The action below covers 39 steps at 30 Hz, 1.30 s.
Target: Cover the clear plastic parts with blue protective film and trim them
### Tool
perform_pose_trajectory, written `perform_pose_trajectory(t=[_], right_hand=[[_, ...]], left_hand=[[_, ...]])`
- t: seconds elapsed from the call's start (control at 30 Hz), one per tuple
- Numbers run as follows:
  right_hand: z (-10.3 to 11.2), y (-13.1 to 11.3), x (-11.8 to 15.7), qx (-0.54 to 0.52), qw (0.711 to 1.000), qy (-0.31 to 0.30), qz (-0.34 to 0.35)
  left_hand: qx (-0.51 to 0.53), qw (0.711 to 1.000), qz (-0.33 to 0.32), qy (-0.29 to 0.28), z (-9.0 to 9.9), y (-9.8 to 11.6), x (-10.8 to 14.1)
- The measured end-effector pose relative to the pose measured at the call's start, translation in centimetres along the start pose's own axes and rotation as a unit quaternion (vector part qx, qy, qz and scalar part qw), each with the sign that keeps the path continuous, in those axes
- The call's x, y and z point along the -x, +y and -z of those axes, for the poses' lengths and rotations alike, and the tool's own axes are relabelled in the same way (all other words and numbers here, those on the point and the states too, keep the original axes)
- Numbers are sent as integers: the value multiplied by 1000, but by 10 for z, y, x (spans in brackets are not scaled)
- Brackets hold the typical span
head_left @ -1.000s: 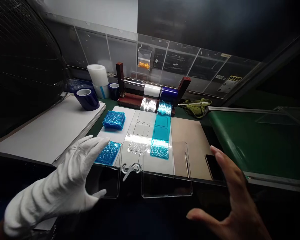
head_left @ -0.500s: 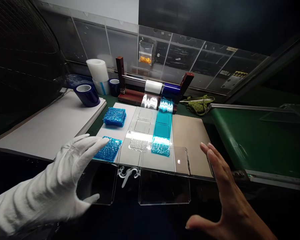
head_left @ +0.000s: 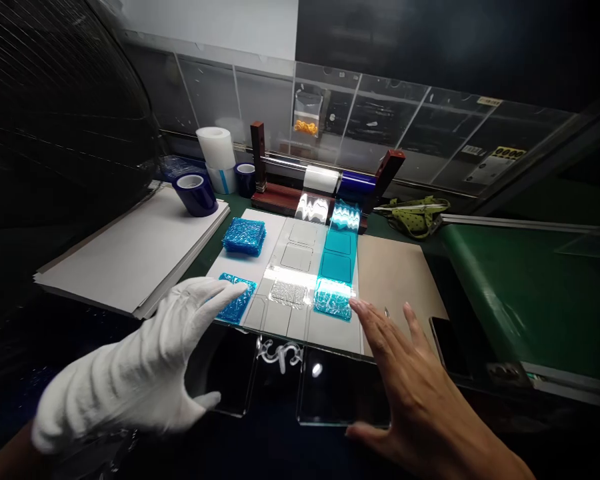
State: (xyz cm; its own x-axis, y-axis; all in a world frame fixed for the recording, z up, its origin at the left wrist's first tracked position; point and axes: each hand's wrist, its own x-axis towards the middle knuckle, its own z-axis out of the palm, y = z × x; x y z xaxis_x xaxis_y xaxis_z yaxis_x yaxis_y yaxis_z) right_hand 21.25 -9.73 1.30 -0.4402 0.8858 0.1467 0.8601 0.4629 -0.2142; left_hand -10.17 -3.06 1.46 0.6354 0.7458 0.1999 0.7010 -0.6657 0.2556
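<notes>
My left hand [head_left: 175, 353], in a white glove, has its thumb apart from its fingers in a C shape around the left clear plate [head_left: 230, 373]; whether it touches the plate I cannot tell. Its fingertips overlap a blue film-covered square [head_left: 237, 300]. My bare right hand [head_left: 410, 373] is spread by the right clear plate [head_left: 340, 387], hiding its right side. In the view its fingertip meets the corner of the turquoise film strip [head_left: 337, 267]. Left of that strip lies a clear film strip [head_left: 297, 257]. A clear hooked piece [head_left: 281, 353] sits between the plates.
A stack of blue film squares [head_left: 245, 237] lies behind. A wooden stand [head_left: 277, 198] bears white and blue rolls. Left are a paper stack [head_left: 125, 247], a blue tape roll [head_left: 195, 195] and white rolls [head_left: 216, 150]. A brown board [head_left: 395, 267] and green belt [head_left: 520, 293] lie right.
My right hand has moved left and inward, toward the right clear plate and turquoise strip. The view has shifted slightly; my left hand keeps its shape and position near the blue square.
</notes>
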Motion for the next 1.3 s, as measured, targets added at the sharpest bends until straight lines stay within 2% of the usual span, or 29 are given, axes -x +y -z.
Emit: perform_pose_trajectory(t=[0.07,0.13,0.2,0.27,0.33,0.43,0.5,0.57,0.63,0.73,0.8,0.9,1.0,1.1,1.2,1.3], right_hand=[[-10,3,0,-41,999,0,-7],[-23,4,-1,-97,995,-8,-3],[-37,3,-1,-155,988,-19,-3],[-46,5,-1,-197,980,-22,-12],[-45,11,0,-199,979,-25,-23],[-29,24,0,-123,992,-31,-16],[-16,28,-6,-42,999,-11,5],[-6,23,-18,40,998,23,33],[-1,11,-31,110,991,44,53],[-1,1,-44,167,983,37,64],[-3,9,-42,162,985,25,58],[-13,41,-23,72,997,-3,29],[-30,71,1,-84,995,-59,4],[-44,80,15,-163,982,-90,-24],[-44,75,17,-169,982,-80,-42],[-33,74,14,-181,980,-80,-33]], left_hand=[[72,995,38,-50,-2,4,2],[164,981,70,-72,-11,10,4],[263,961,65,-56,-28,16,3],[337,941,34,-18,-44,19,1],[358,933,11,-2,-51,17,-4],[267,962,16,-53,-40,7,-12],[127,987,31,-94,-28,4,-19],[-9,993,51,-105,-23,8,-29],[-108,988,58,-91,-30,19,-39],[-179,980,47,-77,-49,33,-52],[-128,987,52,-88,-58,31,-55],[48,990,57,-117,-60,16,-51],[178,972,37,-146,-64,4,-44],[292,943,39,-156,-75,6,-41],[302,936,38,-175,-77,9,-45],[287,932,43,-217,-69,7,-53]])
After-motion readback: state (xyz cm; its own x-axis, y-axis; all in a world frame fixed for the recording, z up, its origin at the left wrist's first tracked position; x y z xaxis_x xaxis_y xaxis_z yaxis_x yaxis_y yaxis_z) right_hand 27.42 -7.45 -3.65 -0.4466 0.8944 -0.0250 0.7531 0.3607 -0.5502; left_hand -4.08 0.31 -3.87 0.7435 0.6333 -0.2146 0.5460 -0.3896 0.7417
